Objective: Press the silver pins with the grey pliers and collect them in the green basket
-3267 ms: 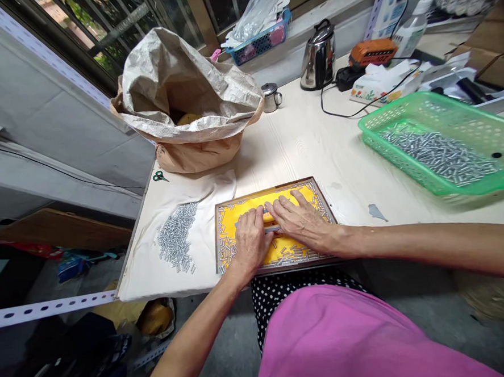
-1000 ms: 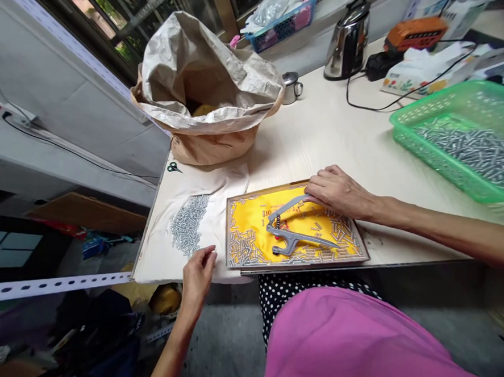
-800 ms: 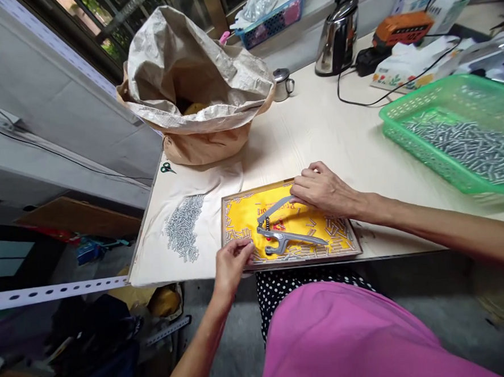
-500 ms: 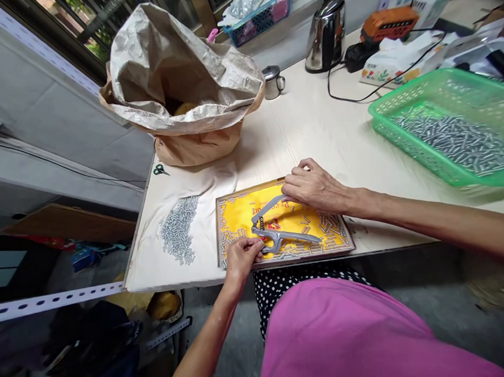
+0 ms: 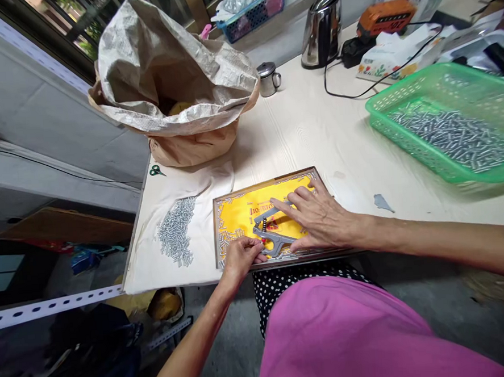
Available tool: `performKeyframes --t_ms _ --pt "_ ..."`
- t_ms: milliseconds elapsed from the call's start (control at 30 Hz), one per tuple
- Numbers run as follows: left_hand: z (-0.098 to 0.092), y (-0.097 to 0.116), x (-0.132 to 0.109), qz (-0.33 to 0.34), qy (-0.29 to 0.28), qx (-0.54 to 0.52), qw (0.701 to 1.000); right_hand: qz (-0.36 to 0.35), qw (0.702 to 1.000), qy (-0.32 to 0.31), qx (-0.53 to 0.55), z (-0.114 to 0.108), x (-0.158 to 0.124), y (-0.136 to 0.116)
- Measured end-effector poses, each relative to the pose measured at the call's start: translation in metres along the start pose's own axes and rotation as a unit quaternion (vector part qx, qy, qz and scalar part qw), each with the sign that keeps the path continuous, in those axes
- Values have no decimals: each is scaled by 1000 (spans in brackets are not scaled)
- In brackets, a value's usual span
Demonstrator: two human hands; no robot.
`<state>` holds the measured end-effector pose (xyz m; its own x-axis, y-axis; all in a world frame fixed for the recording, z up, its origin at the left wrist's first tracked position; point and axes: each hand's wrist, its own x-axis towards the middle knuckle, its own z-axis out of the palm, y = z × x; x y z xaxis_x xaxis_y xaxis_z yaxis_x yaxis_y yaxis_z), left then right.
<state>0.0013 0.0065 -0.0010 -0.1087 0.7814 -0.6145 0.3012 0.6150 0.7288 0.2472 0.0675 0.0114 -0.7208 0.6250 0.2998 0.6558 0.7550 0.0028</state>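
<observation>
Two hands work at the pliers (image 5: pixel 276 239), which lie spread in the tray (image 5: pixel 217 236). The left thumb and fingertips are pinched together at the tool's head, beside a small red part — whether anything sits between them, I cannot tell. The right fingers are spread open across the handles, with the thumb by the lower one. Left hand (image 5: pixel 240 256) and right hand (image 5: pixel 319 215) are both over the tray, whose yellow bottom carries printed lettering and loose metal pins along its sides. Left of it, a heap of pins (image 5: pixel 177 233) lies on a white cloth (image 5: pixel 141 263), with scissors (image 5: pixel 156 170) near a big sack (image 5: pixel 193 141). Farther out on the table (image 5: pixel 299 128) stand a mug (image 5: pixel 267 80), a kettle (image 5: pixel 321 30) and, far right, a green basket (image 5: pixel 443 171) — pins in that too.
</observation>
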Motion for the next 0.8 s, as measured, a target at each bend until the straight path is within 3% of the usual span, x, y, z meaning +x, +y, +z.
performKeyframes --t_ms 300,667,733,800 --pt "2 1 -1 40 8 49 998 9 999 -36 24 -2 -12 -9" --pt "2 -4 -1 29 12 66 997 29 999 -43 8 13 -19 -21" --pt "2 -4 -7 89 52 131 986 34 999 -35 8 16 -19 -22" --pt "6 -1 -14 217 135 233 938 27 999 -19 10 20 -16 -23"
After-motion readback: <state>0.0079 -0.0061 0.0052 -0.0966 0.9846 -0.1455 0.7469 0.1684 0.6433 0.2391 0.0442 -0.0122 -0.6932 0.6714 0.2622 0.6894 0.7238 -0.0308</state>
